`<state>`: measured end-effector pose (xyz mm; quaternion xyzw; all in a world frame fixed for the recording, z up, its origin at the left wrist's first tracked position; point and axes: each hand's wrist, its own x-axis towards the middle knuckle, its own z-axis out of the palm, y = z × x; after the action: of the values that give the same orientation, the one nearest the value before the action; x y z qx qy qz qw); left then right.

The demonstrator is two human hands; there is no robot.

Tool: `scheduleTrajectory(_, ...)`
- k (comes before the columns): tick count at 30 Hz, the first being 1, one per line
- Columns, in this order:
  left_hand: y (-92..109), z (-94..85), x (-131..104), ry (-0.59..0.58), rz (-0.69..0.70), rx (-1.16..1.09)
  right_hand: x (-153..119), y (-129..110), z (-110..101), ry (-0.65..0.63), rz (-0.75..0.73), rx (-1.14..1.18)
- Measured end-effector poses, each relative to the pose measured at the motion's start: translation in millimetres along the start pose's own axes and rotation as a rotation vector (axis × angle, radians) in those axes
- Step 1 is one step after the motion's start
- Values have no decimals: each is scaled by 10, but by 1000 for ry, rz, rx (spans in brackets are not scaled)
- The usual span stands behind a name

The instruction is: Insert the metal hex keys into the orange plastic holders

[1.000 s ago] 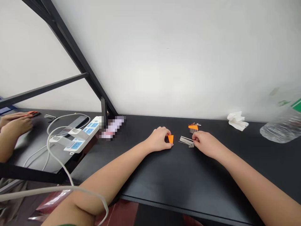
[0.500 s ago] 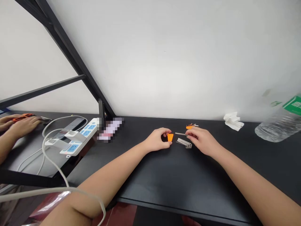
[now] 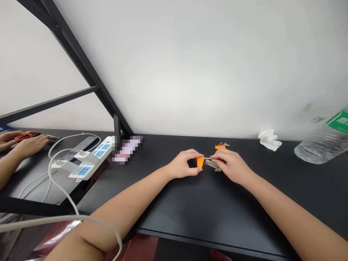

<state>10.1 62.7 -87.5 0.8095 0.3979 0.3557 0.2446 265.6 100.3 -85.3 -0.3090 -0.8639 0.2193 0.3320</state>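
Between its thumb and fingers, my left hand (image 3: 185,164) grips an orange holder (image 3: 200,162) above the black table (image 3: 190,214). My right hand (image 3: 230,163) pinches a thin metal key (image 3: 207,158), whose left end meets the upper right edge of the holder. Whether the key's tip is inside the holder cannot be made out. Several L-shaped metal keys (image 3: 213,165) lie on the table just below and behind the held key, partly covered by my right fingers. A second orange holder with thin keys (image 3: 220,146) lies beyond my right hand.
A crumpled tissue (image 3: 269,140) and a plastic bottle (image 3: 320,145) are at the right. To the left are a white power strip (image 3: 94,159), a phone (image 3: 88,143), cables and a black metal frame (image 3: 81,58). Another person's hands (image 3: 31,146) hold an orange-handled tool at the far left.
My left hand has moved slightly right with the orange holder. The key in my right hand has come left and down, and its end now meets the holder. The other person's hands shifted slightly.
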Motion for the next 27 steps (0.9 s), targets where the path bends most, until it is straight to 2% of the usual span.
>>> scheduleTrajectory(3, 37, 32, -10, -3, 116, 118, 17, -63, 61, -82, 287, 292)
scheduleTrajectory(5, 61, 53, -10, -9, 168, 186, 39, -106, 119, -95, 411, 511)
scheduleTrajectory(8, 87, 75, -8, -30, 196, 245, 73, -155, 191, -63, 444, 696)
scheduleTrajectory(11, 91, 80, -13, -27, 191, 287, 84, -156, 207, -48, 414, 721)
scheduleTrajectory(13, 87, 78, -19, 0, 191, 301, 76, -136, 188, -53, 376, 616)
scheduleTrajectory(17, 88, 76, -19, 56, 212, 281, 56, -112, 144, -78, 253, 221)
scheduleTrajectory(22, 85, 74, 2, 100, 186, 192, 48, -89, 132, 3, 20, -172)
scheduleTrajectory(24, 63, 63, 7, 124, 141, 178, 40, -48, 109, -5, 20, -299)
scheduleTrajectory(27, 14, 27, 9, 153, 67, 204, 26, 39, 40, -80, 93, -390)
